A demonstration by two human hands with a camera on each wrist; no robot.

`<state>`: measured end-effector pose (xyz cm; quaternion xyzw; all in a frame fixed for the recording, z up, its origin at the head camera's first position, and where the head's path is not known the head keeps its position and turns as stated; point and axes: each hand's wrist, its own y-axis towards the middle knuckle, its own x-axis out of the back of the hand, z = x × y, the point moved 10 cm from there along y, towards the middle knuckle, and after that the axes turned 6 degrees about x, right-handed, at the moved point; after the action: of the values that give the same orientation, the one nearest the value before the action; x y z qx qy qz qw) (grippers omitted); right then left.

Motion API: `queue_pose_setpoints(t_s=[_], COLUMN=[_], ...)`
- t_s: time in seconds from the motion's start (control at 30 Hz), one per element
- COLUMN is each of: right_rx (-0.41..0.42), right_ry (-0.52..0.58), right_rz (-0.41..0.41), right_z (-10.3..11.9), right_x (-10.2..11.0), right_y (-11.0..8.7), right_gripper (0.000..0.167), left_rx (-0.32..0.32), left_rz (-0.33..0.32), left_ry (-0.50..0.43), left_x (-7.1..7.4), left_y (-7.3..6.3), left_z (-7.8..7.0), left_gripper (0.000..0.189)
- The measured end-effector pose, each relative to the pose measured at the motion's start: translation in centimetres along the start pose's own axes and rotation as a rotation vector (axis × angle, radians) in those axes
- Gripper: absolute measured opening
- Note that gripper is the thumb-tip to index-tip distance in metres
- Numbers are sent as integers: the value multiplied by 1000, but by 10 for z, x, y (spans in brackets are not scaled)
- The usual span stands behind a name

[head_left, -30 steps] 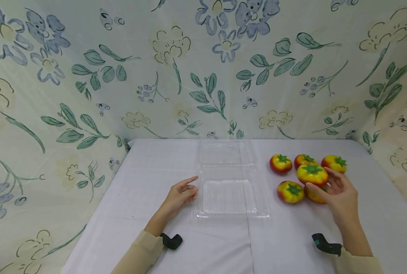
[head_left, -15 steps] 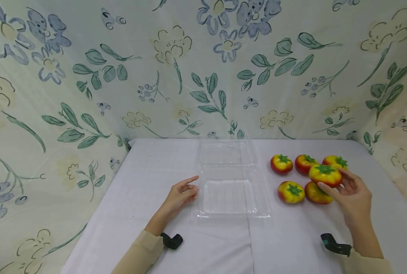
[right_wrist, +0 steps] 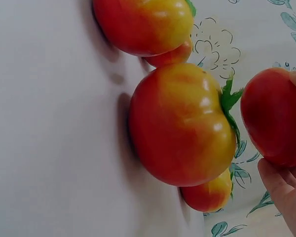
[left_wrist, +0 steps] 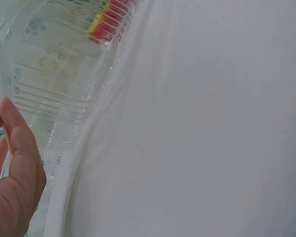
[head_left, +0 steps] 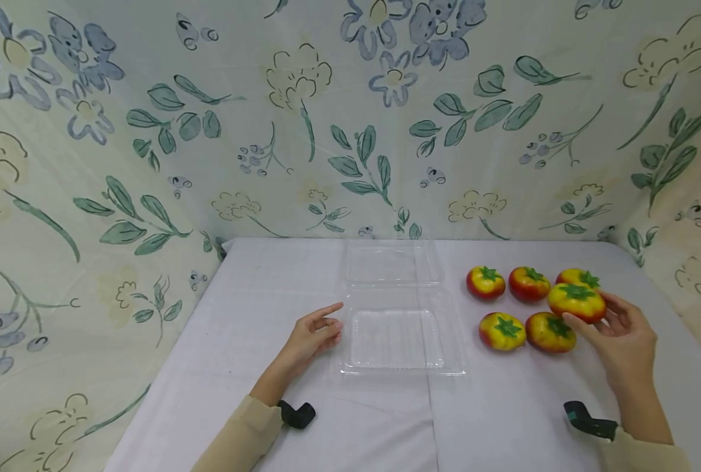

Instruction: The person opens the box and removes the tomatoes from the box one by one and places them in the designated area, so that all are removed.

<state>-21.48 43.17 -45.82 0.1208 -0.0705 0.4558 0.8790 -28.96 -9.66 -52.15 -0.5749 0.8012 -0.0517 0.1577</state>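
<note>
My right hand grips a red-and-yellow tomato with a green leafy top, thumb on the near side. The held tomato is raised above the others, and in the right wrist view only part of it shows beside my fingertips. Below and left of it, a yellow-red tomato lies on the table. A clear plastic clamshell container lies unfolded in the middle, its lid toward the back. At its left rim, my left hand holds the edge between thumb and fingers.
Several more tomatoes sit on the right side of the white-covered table, including one at the back left and one at the front left. Behind the table hangs a floral cloth.
My right hand has moved to the right with its tomato, uncovering the tomato below and the middle one of the back row. My left hand and the container have stayed put.
</note>
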Motion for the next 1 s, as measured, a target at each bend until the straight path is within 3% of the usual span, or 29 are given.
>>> queue_pose_setpoints(t_s=[0.1, 0.47, 0.77, 1.0], right_rx=[-34, -132, -159, -153], right_ry=[27, -30, -80, -48], right_rz=[-11, -39, -63, -76], right_z=[-5, -25, -35, -38], right_x=[4, 21, 31, 32], right_y=[2, 7, 10, 11], right_gripper=[80, 83, 82, 83], left_rx=[1, 6, 10, 8], left_rz=[-1, -7, -14, -19], left_ry=[2, 3, 10, 20], left_x=[0, 1, 3, 4], left_y=[0, 2, 2, 2], left_z=[1, 3, 4, 3], left_gripper=[56, 55, 55, 55])
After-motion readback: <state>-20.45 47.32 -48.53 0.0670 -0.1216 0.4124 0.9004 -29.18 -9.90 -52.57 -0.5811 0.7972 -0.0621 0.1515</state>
